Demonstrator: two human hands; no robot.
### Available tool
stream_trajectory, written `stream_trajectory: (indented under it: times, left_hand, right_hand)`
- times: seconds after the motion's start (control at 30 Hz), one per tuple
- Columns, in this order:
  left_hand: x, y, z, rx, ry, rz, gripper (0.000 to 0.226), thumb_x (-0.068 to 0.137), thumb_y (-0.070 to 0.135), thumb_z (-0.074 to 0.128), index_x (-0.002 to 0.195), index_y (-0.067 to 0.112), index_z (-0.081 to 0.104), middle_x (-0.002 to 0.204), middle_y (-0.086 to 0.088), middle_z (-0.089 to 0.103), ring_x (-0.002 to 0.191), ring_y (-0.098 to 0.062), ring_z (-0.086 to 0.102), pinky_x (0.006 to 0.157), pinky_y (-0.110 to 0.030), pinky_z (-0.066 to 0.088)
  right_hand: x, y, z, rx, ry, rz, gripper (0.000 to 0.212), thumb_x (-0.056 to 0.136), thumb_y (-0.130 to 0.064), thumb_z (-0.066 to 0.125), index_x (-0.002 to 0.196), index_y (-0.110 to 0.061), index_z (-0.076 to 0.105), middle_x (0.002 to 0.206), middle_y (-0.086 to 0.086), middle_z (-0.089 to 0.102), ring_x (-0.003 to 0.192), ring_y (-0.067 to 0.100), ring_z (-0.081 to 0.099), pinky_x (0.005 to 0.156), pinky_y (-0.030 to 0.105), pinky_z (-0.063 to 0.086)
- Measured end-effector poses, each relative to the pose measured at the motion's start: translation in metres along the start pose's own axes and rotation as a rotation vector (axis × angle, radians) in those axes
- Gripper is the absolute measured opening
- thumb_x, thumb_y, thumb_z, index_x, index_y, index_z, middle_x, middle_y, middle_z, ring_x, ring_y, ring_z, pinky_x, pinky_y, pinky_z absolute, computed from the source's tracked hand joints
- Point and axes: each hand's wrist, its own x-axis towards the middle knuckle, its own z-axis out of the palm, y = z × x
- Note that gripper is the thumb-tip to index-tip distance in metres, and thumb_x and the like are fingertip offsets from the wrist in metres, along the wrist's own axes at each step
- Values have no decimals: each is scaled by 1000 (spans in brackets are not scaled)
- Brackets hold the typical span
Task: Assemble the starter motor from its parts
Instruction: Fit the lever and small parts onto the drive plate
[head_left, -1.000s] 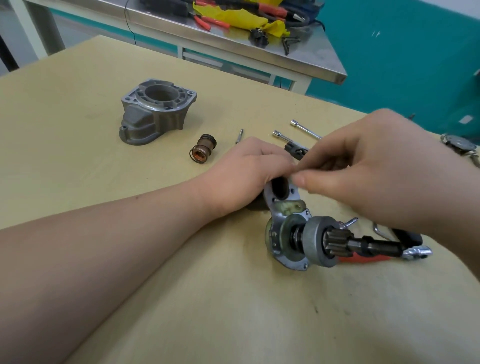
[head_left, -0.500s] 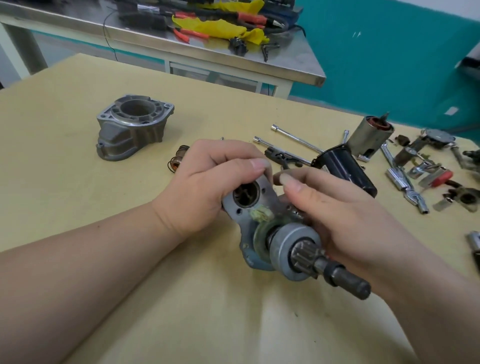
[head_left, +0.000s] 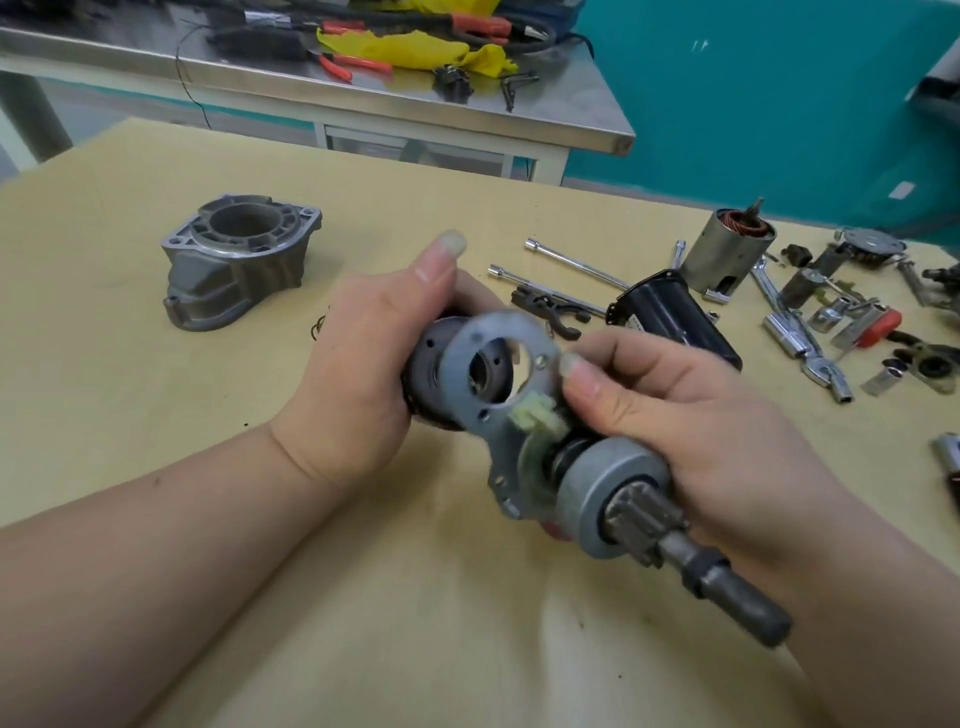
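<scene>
Above the table (head_left: 156, 467), left hand (head_left: 363, 384) gripping dark housing (head_left: 431, 364), right hand (head_left: 675, 415) holding drive assembly (head_left: 602, 493)

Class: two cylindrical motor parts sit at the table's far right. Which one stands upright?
The silver cylinder with copper windings showing on top stands upright; the black cylinder beside it lies on its side.

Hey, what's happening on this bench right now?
A person is putting a starter motor together over a tan table. The left hand grips a dark round part behind the metal plate, while the right hand holds the pinion shaft assembly attached to that plate. The grey housing sits untouched on the table, and the black cylinder, armature and wrenches lie further right.
</scene>
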Motion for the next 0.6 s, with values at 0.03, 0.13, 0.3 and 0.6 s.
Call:
stream_trajectory:
  times: [0.03, 0.13, 0.3, 0.6]
  left_hand:
    - [-1, 1, 0, -6, 12, 10, 55, 92, 54, 45, 72, 17, 80, 68, -10, 73, 62, -25, 65, 60, -28, 49]
    - [-4, 6, 0, -13, -3, 94, 59, 95, 49, 38, 78, 6, 75, 70, -20, 72, 64, -35, 65, 64, -33, 48]
    - [-7, 20, 2, -2, -76, 196, 49, 93, 55, 59, 92, 8, 72, 77, -30, 69, 71, -43, 66, 70, -38, 49]
    - [-7, 15, 3, 173, -108, 311, 34, 96, 23, 45, 92, 5, 73, 78, -25, 71, 72, -44, 66, 65, -42, 49]
  right_hand:
    - [0, -4, -5, 36, 37, -6, 19, 74, -31, 73, 81, -13, 76, 73, 7, 69, 50, 12, 59, 44, 21, 50]
    - [0, -17, -26, 2, 191, -83, 19, 61, -41, 77, 70, -24, 77, 70, 0, 70, 49, 11, 59, 43, 18, 49]
    - [8, -13, -55, -310, 478, -253, 13, 83, -38, 79, 79, -26, 80, 74, 0, 75, 60, 15, 66, 56, 30, 56]
    - [28, 10, -42, -872, 644, -310, 23, 88, -53, 76, 78, -32, 78, 68, -18, 71, 66, 5, 67, 54, 26, 50]
